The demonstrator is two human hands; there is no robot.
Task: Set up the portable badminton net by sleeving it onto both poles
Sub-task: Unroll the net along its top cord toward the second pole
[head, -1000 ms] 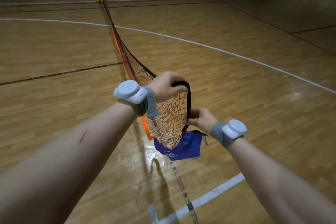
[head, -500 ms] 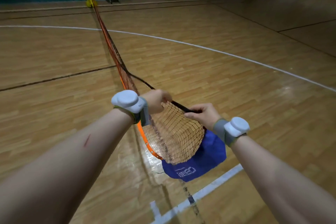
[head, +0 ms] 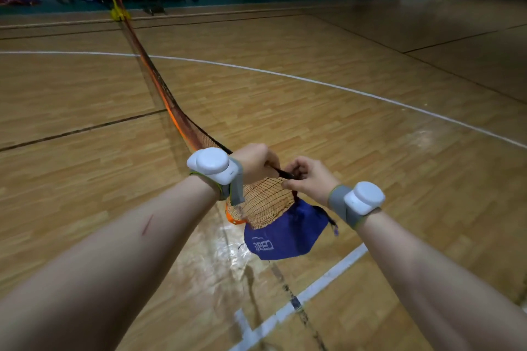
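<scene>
From the head view, the net (head: 182,120) runs taut from the yellow foot of the far pole (head: 117,14) across the wooden floor (head: 385,137) to the person's hands, so that end looks already sleeved. The left hand (head: 256,162) is clenched round the black edge band (head: 281,173) of the free end. The right hand (head: 309,179) pinches the same band just beside it, probably to spread the sleeve mouth for the second pole, which is not in view. A blue bag (head: 285,234) lies on the floor below the mesh, near the white line. A second ago the left hand held the band high and upright with the right hand lower; now the hands have closed together and the end lies flatter.
</scene>
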